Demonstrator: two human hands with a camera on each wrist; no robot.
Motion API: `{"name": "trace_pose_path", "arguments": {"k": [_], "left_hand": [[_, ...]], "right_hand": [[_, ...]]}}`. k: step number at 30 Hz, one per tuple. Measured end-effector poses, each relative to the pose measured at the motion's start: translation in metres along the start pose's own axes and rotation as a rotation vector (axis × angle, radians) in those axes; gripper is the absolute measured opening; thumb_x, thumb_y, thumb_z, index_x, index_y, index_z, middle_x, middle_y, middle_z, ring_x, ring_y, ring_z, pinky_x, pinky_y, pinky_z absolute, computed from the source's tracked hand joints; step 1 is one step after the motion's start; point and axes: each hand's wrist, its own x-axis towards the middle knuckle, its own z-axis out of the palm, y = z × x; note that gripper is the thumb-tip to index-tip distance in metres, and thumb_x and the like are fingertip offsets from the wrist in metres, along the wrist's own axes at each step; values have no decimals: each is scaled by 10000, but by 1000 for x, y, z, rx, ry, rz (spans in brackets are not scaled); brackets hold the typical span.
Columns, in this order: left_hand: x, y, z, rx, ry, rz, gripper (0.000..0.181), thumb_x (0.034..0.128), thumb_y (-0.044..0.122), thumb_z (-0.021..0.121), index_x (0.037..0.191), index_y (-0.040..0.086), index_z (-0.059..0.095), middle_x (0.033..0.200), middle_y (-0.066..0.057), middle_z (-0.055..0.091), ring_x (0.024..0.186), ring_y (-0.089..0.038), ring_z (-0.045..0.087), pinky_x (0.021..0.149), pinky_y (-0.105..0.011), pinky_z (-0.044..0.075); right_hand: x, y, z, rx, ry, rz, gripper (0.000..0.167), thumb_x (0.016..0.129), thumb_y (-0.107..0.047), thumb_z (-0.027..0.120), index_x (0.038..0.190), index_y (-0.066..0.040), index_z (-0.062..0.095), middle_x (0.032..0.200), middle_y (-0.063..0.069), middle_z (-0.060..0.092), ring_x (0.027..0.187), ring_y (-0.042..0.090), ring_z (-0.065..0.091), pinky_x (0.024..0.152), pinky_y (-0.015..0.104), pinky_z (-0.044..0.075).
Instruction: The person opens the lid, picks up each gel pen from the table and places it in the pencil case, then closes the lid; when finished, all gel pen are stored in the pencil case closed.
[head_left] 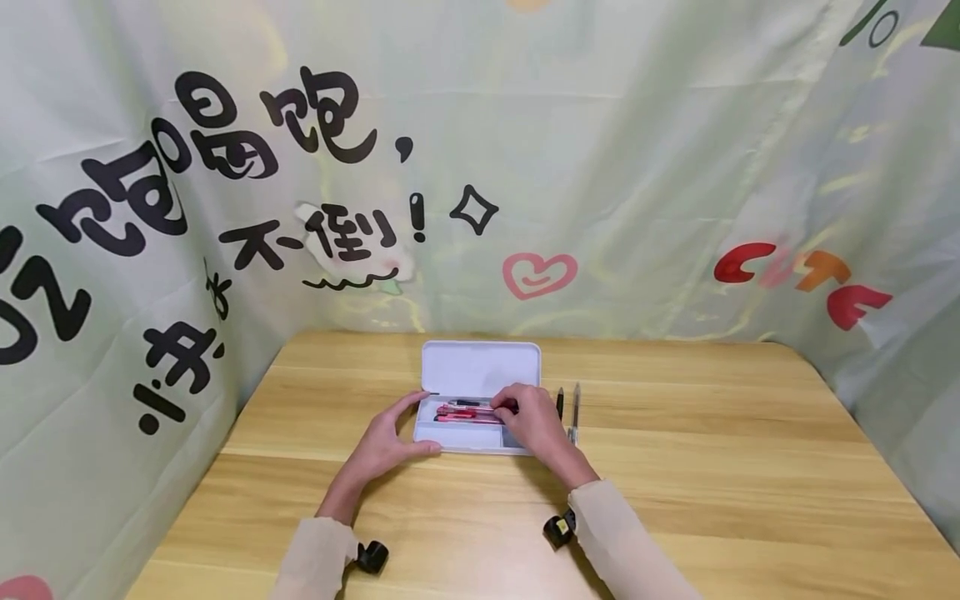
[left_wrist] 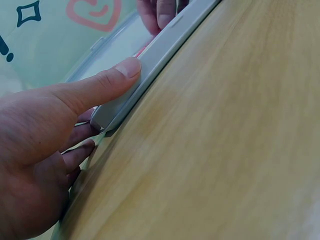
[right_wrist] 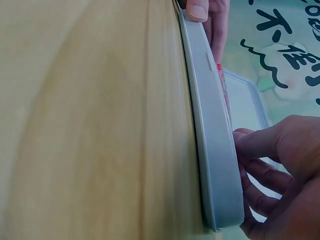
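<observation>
A white pencil case (head_left: 480, 367) stands on the table with its lid raised at the back. Several red and dark pens (head_left: 467, 414) lie inside its long compartment. My left hand (head_left: 385, 446) holds the left end of the case, thumb on the front wall and fingers at the back corner. In the left wrist view the thumb (left_wrist: 122, 72) presses the case's outer wall. My right hand (head_left: 534, 422) reaches into the right part of the case, thumb and fingers pinching the right end of a red pen. Its fingertips are partly hidden behind the case wall in the right wrist view.
Right of the case lie a black pen (head_left: 560, 404) and a clear pen (head_left: 576, 407), partly behind my right hand. The wooden table (head_left: 712, 467) extends on both sides. A printed curtain (head_left: 637, 208) hangs behind it.
</observation>
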Motion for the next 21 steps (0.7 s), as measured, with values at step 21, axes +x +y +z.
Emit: {"name": "trace_pose_path", "arguments": {"k": [21], "left_hand": [[-1, 1, -1, -12, 0, -11, 899, 749, 361, 939, 1520, 227, 496, 1628, -108, 371, 1512, -364, 275, 1191, -646, 207]], "right_hand": [[-23, 9, -52, 40, 127, 47, 229, 908, -21, 762, 1136, -15, 740, 970, 65, 727, 874, 209, 668, 697, 326, 546]]}}
